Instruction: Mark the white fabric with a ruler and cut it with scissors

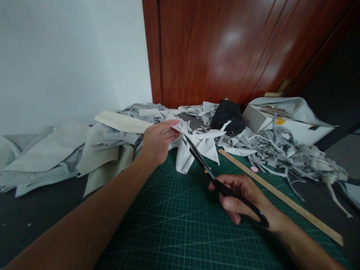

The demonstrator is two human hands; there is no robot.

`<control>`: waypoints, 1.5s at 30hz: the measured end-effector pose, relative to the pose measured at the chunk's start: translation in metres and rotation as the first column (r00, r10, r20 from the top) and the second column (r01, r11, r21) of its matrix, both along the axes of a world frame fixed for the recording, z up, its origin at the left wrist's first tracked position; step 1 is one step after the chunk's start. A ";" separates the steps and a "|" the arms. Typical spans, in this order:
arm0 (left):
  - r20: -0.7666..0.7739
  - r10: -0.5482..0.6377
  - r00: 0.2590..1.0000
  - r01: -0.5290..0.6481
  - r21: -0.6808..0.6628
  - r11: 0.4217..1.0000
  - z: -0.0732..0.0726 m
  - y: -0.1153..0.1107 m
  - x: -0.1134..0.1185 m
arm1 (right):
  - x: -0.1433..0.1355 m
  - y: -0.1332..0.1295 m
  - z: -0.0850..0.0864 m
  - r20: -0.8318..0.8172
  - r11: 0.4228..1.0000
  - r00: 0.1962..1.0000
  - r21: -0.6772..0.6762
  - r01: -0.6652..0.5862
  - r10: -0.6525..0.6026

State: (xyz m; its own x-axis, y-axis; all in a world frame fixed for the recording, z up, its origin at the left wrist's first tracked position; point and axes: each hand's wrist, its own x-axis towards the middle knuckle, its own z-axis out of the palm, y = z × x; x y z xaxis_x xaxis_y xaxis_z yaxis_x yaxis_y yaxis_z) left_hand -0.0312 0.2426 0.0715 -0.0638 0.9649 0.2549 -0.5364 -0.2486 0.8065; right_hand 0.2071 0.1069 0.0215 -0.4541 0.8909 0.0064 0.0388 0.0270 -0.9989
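Note:
My left hand [159, 140] pinches the edge of a white piece of fabric [185, 155], which hangs down over the green cutting mat [180, 210]. In my right hand [239, 195] is a pair of black-handled scissors [209, 172], its fingers wrapped around the handles. The blades point up and to the left, and their tips meet the fabric close to my left fingertips. Whether the blades are apart is too small to tell. Narrow white ends of the cloth stick out to the right.
A wooden ruler [281, 197] lies slantwise on the mat's right side, by a pink disc [254, 169]. Grey fabric strips [292, 150] are heaped at right before a white box [257, 118]. Larger cloth pieces [50, 146] pile up at left. A black cloth bundle [228, 116] sits behind.

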 end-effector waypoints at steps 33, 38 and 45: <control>-0.034 0.041 0.999 -0.037 0.090 0.995 -0.006 -0.023 0.015 | -0.015 -0.004 -0.005 -0.102 0.998 0.994 0.048 0.043 -0.038; -0.051 0.000 0.999 0.007 0.143 0.990 -0.010 -0.025 0.018 | -0.015 -0.003 -0.012 -0.141 0.998 0.990 0.051 0.024 -0.017; -0.215 0.099 0.972 -0.047 0.231 0.972 -0.012 -0.032 0.023 | -0.018 -0.007 -0.003 -0.121 0.995 0.992 0.085 0.048 -0.037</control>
State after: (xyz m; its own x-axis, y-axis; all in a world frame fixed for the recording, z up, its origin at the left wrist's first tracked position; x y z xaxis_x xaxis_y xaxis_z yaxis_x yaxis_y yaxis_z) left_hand -0.0082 0.2108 0.0593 -0.0486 0.8768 0.4783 -0.3223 -0.4670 0.8234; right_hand 0.1892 0.1000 0.0185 -0.4073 0.9029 0.1373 -0.0778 0.1155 -0.9903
